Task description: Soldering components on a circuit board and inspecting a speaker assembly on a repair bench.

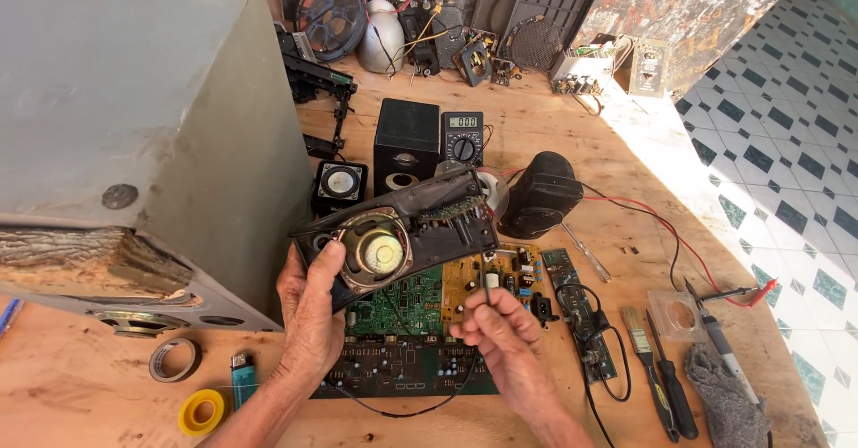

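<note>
Left hand (pixel 313 309) clamps the light, rigid speaker housing (pixel 398 234) by its edge (cone fragile), right hand (pixel 492 327) pinching a thin wire (pixel 483 274).

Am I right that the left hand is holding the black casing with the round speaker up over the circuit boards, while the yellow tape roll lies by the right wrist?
Not quite: in the head view the yellow tape roll lies by the left wrist, near the lighter. The left hand does hold the black casing over the circuit boards.

A matt black plastic casing (pixel 420 225) with a shiny metal speaker back (pixel 375 253) is seen at centre; glossy green circuit boards (pixel 398 309) lie below it, on a desk (pixel 572 135) of rough bare plywood; grey cloth (pixel 724 399) is crumpled at lower right
</note>
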